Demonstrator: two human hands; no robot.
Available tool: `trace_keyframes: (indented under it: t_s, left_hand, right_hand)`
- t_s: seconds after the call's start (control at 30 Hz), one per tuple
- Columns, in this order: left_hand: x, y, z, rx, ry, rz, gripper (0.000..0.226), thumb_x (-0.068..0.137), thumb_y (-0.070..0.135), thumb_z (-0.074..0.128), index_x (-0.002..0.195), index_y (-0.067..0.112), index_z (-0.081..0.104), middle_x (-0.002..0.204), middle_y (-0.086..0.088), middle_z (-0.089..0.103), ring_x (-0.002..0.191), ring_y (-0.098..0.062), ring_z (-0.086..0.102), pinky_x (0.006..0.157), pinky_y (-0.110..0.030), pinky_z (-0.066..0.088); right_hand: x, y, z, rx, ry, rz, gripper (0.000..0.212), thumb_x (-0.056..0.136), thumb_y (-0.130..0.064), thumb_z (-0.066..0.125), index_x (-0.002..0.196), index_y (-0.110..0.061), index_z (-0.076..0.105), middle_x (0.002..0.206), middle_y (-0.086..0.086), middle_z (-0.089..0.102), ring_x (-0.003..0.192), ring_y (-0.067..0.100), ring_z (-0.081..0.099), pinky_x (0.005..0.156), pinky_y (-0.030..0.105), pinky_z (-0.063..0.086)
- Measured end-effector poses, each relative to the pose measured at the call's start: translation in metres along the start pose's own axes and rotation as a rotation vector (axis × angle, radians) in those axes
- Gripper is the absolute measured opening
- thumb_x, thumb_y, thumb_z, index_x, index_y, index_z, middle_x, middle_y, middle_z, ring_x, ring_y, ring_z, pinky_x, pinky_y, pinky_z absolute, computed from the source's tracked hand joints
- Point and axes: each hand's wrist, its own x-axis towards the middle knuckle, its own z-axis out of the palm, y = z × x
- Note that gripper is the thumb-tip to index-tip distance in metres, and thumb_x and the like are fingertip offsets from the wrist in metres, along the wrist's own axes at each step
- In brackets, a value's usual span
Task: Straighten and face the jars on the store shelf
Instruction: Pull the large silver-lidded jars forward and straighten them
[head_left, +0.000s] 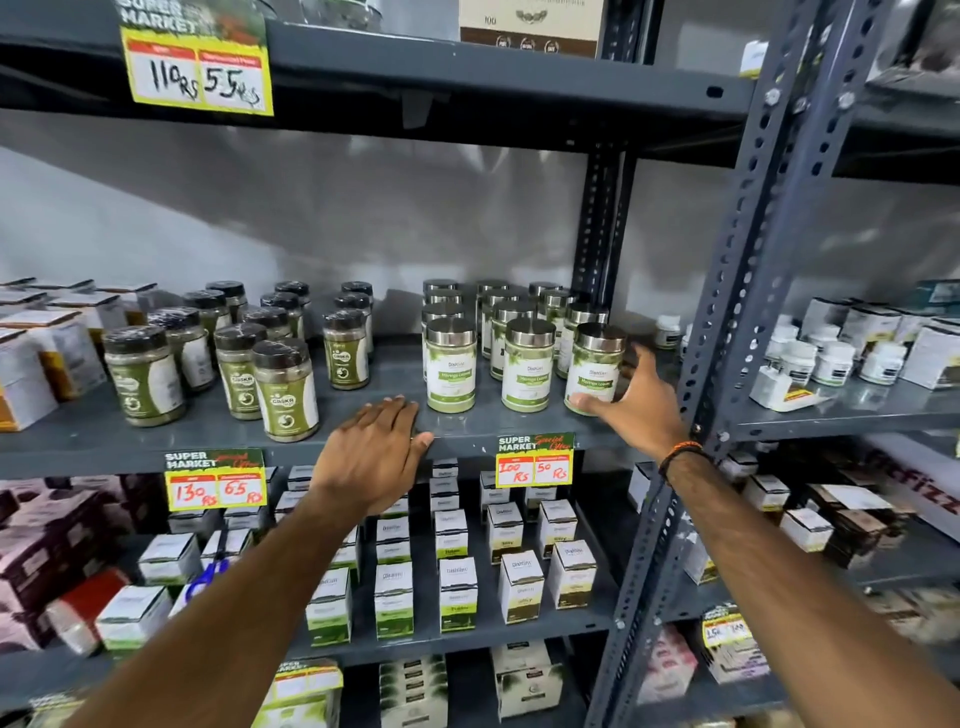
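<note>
Silver-lidded jars with white and green labels stand in rows on the grey middle shelf (218, 441). Three front ones face me: left jar (451, 366), middle jar (527, 366) and right jar (595, 371). My right hand (636, 397) wraps the right jar, thumb at its base, fingers behind it, and the jar tilts slightly. My left hand (376, 447) lies flat on the shelf's front edge, fingers together, holding nothing. Left of it stand several black-lidded olive jars (285, 389), unevenly spaced and turned different ways.
A slotted steel upright (727, 338) rises just right of my right hand. Boxes (31, 353) fill the shelf's far left. Small white tubs (831, 364) sit on the neighbouring rack. White cartons (457, 592) line the lower shelf, and price tags (535, 460) hang on the edge.
</note>
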Motion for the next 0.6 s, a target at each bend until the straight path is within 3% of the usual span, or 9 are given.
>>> trace_keyframes:
  t_s: [0.13, 0.3, 0.43, 0.6]
  left_hand:
    - [0.0, 0.001, -0.001, -0.004, -0.007, 0.003, 0.074, 0.101, 0.056, 0.008, 0.147, 0.011, 0.045, 0.151, -0.012, 0.05, 0.138, -0.03, 0.047, 0.116, -0.045, 0.035]
    - [0.0, 0.002, -0.003, -0.008, -0.008, 0.004, 0.078, 0.099, 0.056, 0.005, 0.148, 0.01, 0.044, 0.152, -0.013, 0.05, 0.14, -0.029, 0.046, 0.118, -0.045, 0.034]
    - [-0.001, 0.002, -0.003, -0.008, -0.005, 0.002, 0.077, 0.1, 0.056, 0.006, 0.149, 0.01, 0.043, 0.153, -0.013, 0.049, 0.141, -0.028, 0.044, 0.119, -0.044, 0.032]
    - [0.0, 0.002, -0.001, 0.003, -0.005, 0.003, 0.074, 0.101, 0.055, 0.009, 0.149, 0.01, 0.043, 0.153, -0.012, 0.049, 0.142, -0.027, 0.042, 0.12, -0.043, 0.03]
  right_hand:
    - [0.0, 0.005, 0.008, -0.08, -0.011, 0.015, 0.094, 0.056, -0.044, 0.098, 0.132, -0.008, 0.056, 0.121, 0.003, 0.072, 0.103, 0.016, 0.068, 0.081, 0.017, 0.045]
    - [0.011, 0.008, 0.004, -0.105, -0.045, 0.043, 0.071, 0.062, -0.036, 0.096, 0.123, -0.014, 0.066, 0.114, 0.001, 0.075, 0.085, 0.007, 0.06, 0.078, 0.016, 0.043]
    - [0.012, 0.01, 0.008, -0.111, -0.01, 0.061, 0.062, 0.064, -0.032, 0.095, 0.118, -0.015, 0.07, 0.111, 0.001, 0.076, 0.083, 0.006, 0.058, 0.069, 0.009, 0.039]
    - [0.009, 0.015, 0.016, -0.069, 0.055, 0.081, 0.056, 0.067, -0.035, 0.093, 0.116, -0.016, 0.073, 0.109, 0.002, 0.076, 0.098, 0.015, 0.07, 0.079, 0.017, 0.045]
